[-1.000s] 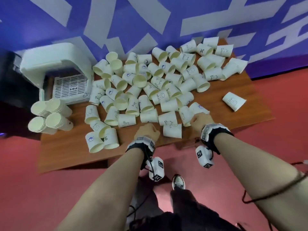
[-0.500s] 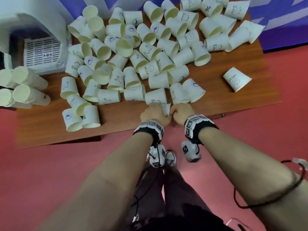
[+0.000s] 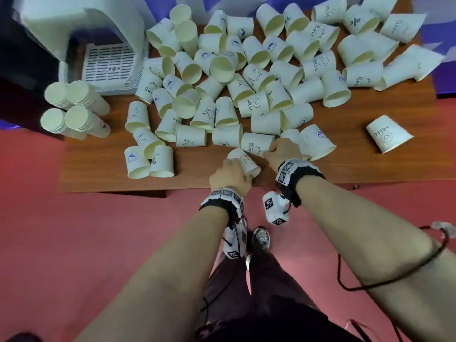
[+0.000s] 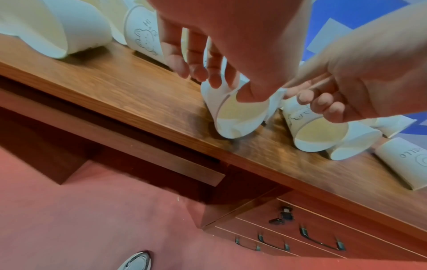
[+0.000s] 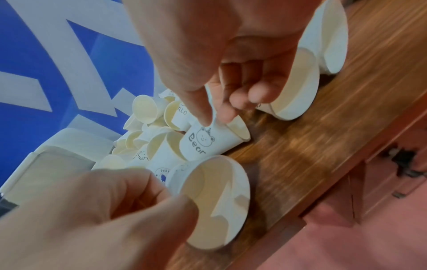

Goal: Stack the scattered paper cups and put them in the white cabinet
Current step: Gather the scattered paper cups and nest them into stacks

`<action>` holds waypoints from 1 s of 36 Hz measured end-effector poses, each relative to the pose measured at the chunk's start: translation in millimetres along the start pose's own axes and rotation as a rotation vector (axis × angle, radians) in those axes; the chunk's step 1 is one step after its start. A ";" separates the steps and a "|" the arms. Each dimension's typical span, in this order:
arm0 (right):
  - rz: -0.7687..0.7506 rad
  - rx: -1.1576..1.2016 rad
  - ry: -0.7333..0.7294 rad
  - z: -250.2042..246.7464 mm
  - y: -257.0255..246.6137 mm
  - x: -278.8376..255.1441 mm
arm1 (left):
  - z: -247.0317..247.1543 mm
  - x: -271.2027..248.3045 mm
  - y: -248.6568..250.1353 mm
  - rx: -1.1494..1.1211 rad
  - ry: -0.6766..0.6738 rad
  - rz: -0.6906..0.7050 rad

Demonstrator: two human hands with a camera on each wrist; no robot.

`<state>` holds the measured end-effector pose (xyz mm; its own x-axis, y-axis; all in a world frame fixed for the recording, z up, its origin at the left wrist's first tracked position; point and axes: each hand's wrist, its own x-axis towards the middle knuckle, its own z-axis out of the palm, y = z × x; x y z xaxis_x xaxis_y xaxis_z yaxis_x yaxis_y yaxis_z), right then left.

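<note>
Left hand (image 3: pixel 230 174) grips a white paper cup w/ "HELLO" print (image 3: pixel 243 160), lying on its side at the near edge of the brown wooden counter (image 3: pixel 345 154); fingers over the wall, thumb at the rim, mouth toward the person. Wall looks dented under the thumb in the left wrist view. Right hand (image 3: pixel 283 154), just right of it, pinches a white paper cup w/ bear drawing and "Bear" print (image 5: pixel 203 140) near its base, thumb on one side, fingers curled on the other.

Key relation: bear cup sits just beyond and right of the HELLO cup, nearly touching. Both long axes lie roughly flat on the counter, not yet in line, so nesting probably needs one cup turned base-first into the other's open mouth. Right hand nearer the remaining heap of scattered white paper cups (image 3: pixel 246 77), which fills the counter behind the hands.

Room: counter edge right under the left hand, little bare wood there; open strip to the right, up to a lone white HELLO cup (image 3: pixel 387 137). White plastic cabinet (image 3: pixel 81 28) at far left, four finished stacks of white cups (image 3: pixel 76 109) lying in front of it. Most of task still ahead.
</note>
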<state>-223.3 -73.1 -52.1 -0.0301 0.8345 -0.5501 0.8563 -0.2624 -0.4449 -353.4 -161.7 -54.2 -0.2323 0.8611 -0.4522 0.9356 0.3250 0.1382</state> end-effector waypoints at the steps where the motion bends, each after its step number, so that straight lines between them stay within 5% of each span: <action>1: 0.026 0.005 -0.014 1.3 0.0 1.6 | -0.2 -1.2 -4.4 -0.010 0.001 -0.011; 5: 0.025 -0.009 -0.001 6.0 1.9 -5.1 | -3.5 -6.0 -18.2 -0.055 0.002 -0.077; 20: -0.382 -0.277 0.130 -19.7 -40.4 -52.1 | -48.9 -31.6 -84.9 -0.392 0.074 -0.412; 36: -0.701 -0.505 0.086 8.1 -180.1 -77.9 | -112.2 -38.1 -193.5 -0.504 0.224 -0.519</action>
<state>-379.3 -94.8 65.1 -0.6149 0.7623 -0.2020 0.7818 0.5555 -0.2831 -555.5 -213.5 35.2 -0.7084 0.5904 -0.3866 0.4692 0.8032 0.3670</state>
